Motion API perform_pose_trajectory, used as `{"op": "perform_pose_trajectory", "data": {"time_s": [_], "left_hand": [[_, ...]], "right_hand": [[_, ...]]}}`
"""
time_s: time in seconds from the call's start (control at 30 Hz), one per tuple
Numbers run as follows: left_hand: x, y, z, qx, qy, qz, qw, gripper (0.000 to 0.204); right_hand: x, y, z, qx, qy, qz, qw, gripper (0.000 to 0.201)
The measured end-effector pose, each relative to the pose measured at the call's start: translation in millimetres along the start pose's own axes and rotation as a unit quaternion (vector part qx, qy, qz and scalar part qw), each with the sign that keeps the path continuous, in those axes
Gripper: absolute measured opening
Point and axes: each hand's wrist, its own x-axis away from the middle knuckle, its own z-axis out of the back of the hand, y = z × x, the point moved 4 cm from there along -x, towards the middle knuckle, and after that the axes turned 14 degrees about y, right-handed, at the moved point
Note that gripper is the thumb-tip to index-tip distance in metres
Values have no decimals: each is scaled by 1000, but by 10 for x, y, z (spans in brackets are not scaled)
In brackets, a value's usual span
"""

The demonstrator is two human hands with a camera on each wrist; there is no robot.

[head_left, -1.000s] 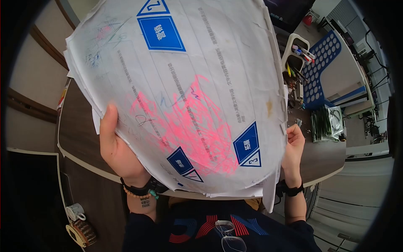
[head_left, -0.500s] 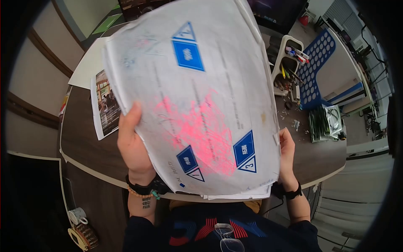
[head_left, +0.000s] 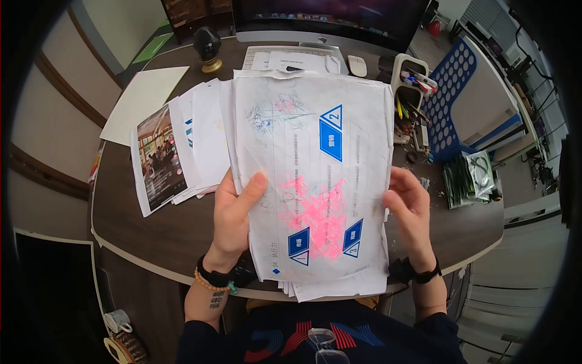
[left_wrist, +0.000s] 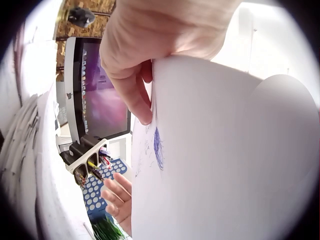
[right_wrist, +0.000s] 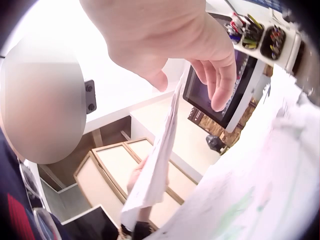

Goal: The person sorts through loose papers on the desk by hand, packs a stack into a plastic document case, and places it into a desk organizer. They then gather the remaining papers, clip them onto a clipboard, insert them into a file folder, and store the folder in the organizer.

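A thick stack of worn white sheets (head_left: pixel 260 121) with pink scribble and blue numbered shapes is held above the desk. My left hand (head_left: pixel 233 215) grips its left edge, thumb on the front. In the left wrist view, the fingers of my left hand (left_wrist: pixel 165 37) press a white sheet (left_wrist: pixel 225 150) with a blue scribble. At the stack's right edge is my right hand (head_left: pixel 413 212), fingers loosely bent. The right wrist view shows that hand (right_wrist: pixel 167 37) with thumb and fingers spread apart on either side of the stack's edge (right_wrist: pixel 160 155).
Loose papers and a photo sheet (head_left: pixel 159 155) lie on the desk at the left. Behind the stack are a keyboard (head_left: pixel 254 56), a mouse (head_left: pixel 357 65) and a monitor (head_left: pixel 327 21). A pen organizer (head_left: pixel 400 64), blue rack (head_left: pixel 451 91) and green packets (head_left: pixel 464 182) stand at the right.
The stack has come down and straightened, uncovering the monitor, keyboard and papers at the left. Both hands moved with it, the left one rightward, and my right hand's fingers have loosened from the edge.
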Motion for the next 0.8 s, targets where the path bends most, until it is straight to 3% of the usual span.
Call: {"op": "perform_pose_trajectory", "data": {"time_s": [0.1, 0.2, 0.37, 0.43, 0.63, 0.7, 0.8], "left_hand": [[-27, -156, -16, -16, -18, 16, 1000, 38], [-67, -267, -4, -114, 10, -6, 993, 40], [-133, -321, 50, -40, 28, 71, 996, 37], [-125, -332, 49, -37, 31, 85, 995, 37], [-90, -402, 102, -52, 40, 70, 995, 36], [-72, -397, 124, -166, 21, -3, 986, 36], [-53, -330, 155, -160, 18, 11, 987, 35]], "right_hand": [[-24, 90, -64, 0, 30, -30, 999, 26], [-100, 192, 10, -10, 57, -26, 998, 21], [-190, 332, 120, 16, 75, -8, 997, 17], [-191, 354, 114, -30, 93, -23, 995, 15], [-195, 499, 223, -45, 96, -17, 994, 11], [-191, 511, 229, -55, 96, -34, 993, 10], [-194, 495, 268, -64, 107, -57, 991, 9]]}}
